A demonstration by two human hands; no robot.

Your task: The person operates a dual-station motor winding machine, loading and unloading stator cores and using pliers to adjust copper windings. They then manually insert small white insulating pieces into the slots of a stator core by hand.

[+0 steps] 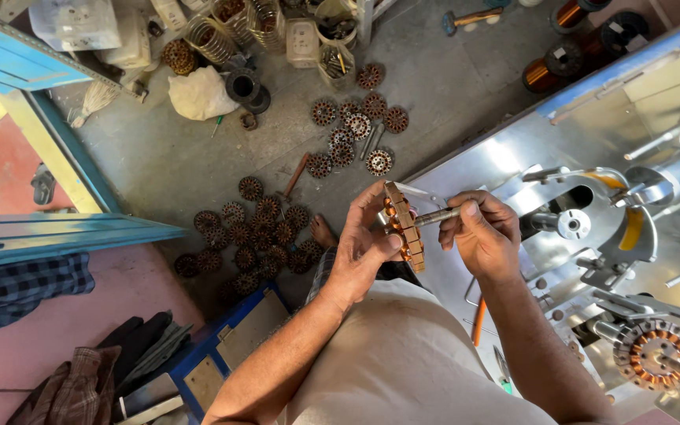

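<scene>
My left hand point(364, 248) grips a round wound stator point(403, 227) with copper coils, held edge-on in front of me. My right hand point(482, 236) holds a short metal shaft point(437, 216) whose tip meets the stator's centre. Both hands hover above my lap, next to the edge of a metal winding machine point(513, 145).
Several more wound stators lie in two clusters on the grey floor point(261, 236) point(356, 130). Another stator point(655, 352) sits mounted on the machine at the lower right. Copper wire spools point(548, 71) stand at the top right. A blue frame point(64, 232) and clothes point(80, 378) are on the left.
</scene>
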